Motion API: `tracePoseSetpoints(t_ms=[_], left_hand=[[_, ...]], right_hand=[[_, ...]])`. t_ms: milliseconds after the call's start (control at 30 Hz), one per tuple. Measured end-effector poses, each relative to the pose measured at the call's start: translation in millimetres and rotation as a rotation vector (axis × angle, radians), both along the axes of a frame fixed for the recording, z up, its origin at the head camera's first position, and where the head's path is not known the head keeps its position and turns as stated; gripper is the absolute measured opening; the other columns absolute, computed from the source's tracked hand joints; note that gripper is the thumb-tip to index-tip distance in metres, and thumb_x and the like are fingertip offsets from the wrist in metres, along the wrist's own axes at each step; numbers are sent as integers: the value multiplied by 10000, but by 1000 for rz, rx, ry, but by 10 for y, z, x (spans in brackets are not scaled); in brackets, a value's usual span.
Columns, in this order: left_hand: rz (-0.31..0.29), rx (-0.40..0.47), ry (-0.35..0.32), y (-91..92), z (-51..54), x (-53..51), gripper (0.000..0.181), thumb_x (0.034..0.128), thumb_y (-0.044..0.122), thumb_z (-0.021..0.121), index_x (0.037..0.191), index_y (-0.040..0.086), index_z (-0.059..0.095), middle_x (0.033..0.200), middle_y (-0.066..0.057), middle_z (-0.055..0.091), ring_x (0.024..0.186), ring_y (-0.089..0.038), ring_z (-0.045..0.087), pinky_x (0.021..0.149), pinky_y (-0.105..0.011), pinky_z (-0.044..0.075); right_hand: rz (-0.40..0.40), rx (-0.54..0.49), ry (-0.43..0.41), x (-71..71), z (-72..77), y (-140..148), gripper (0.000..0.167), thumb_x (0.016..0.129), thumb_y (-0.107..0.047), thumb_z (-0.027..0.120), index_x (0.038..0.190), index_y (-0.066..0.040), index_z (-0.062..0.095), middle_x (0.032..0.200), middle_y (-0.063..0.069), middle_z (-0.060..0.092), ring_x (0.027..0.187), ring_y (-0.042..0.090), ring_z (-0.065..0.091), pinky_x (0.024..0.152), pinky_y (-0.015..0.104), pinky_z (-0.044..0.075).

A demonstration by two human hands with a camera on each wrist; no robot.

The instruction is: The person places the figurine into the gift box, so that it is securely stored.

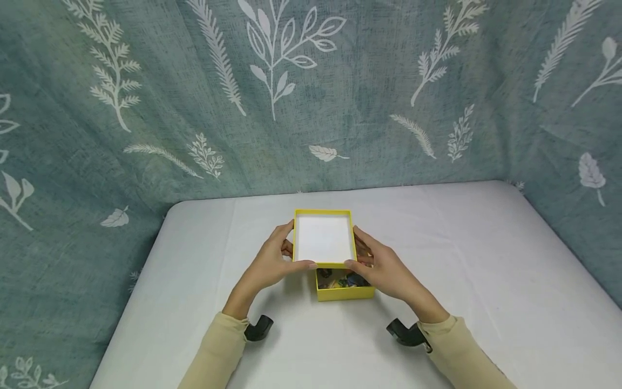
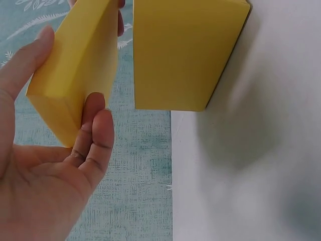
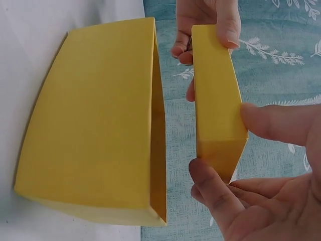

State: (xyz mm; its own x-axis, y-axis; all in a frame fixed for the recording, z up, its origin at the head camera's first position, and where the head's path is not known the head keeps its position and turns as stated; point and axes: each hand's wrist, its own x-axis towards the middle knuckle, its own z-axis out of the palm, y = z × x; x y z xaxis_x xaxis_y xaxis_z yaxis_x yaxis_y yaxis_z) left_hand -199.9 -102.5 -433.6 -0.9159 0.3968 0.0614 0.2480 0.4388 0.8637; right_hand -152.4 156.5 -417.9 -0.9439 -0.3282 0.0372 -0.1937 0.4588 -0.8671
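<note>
Both hands hold a yellow square lid, its white inside turned up toward the head camera. My left hand grips the lid's left side, thumb on the near edge and fingers curled beneath. On the right side, my right hand grips it the same way. Below the lid, apart from it, an uncovered yellow box stands on the table. Small multicoloured pieces show inside, partly hidden by the lid and too small to identify. Both wrist views show a gap between the lid and box.
A white-covered table lies under the box. Behind it and at its sides hangs a green-blue curtain with white leaf prints. Black curved devices are attached at both wrists, next to beige sleeves.
</note>
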Motion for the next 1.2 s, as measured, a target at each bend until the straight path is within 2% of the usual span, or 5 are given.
tracePoseSetpoints(t_ms=[333, 533, 767, 967, 1200], left_hand=[[27, 84, 44, 66, -40, 9, 1021, 732, 292, 876, 1549, 164, 278, 1454, -68, 364, 929, -150, 631, 910, -380, 537], [13, 62, 159, 87, -53, 12, 1081, 740, 263, 872, 1575, 177, 192, 1470, -93, 334, 1141, -230, 529, 951, -452, 502], [-3, 65, 303, 56, -30, 5, 1018, 751, 259, 864, 1561, 187, 252, 1531, -25, 379, 1293, -243, 384, 983, -437, 466], [-25, 93, 277, 38, 9, 23, 984, 795, 230, 830, 1569, 227, 222, 1532, 3, 379, 1160, -206, 500, 898, -412, 506], [-81, 196, 260, 35, 22, 21, 908, 835, 121, 784, 1562, 207, 247, 1544, -55, 341, 1301, -273, 490, 968, -404, 516]], right_hand=[[-19, -3, 29, -23, -31, 11, 784, 921, -77, 673, 1534, 36, 197, 1450, 238, 437, 1199, 343, 595, 946, 344, 531], [-59, 49, 133, -28, -3, 26, 775, 907, -87, 695, 1538, -17, 251, 1435, 185, 475, 1230, 326, 550, 983, 478, 500], [-96, 53, 147, -31, 53, 74, 741, 946, -155, 656, 1557, -92, 241, 1529, 139, 382, 1191, 323, 550, 946, 496, 502], [-112, 10, 165, -26, 85, 104, 701, 977, -176, 611, 1566, -175, 231, 1522, 130, 362, 1271, 316, 473, 987, 497, 475], [-97, -34, 124, -43, 57, 141, 658, 1004, -237, 567, 1567, -197, 230, 1528, 108, 375, 1287, 313, 496, 1033, 496, 451]])
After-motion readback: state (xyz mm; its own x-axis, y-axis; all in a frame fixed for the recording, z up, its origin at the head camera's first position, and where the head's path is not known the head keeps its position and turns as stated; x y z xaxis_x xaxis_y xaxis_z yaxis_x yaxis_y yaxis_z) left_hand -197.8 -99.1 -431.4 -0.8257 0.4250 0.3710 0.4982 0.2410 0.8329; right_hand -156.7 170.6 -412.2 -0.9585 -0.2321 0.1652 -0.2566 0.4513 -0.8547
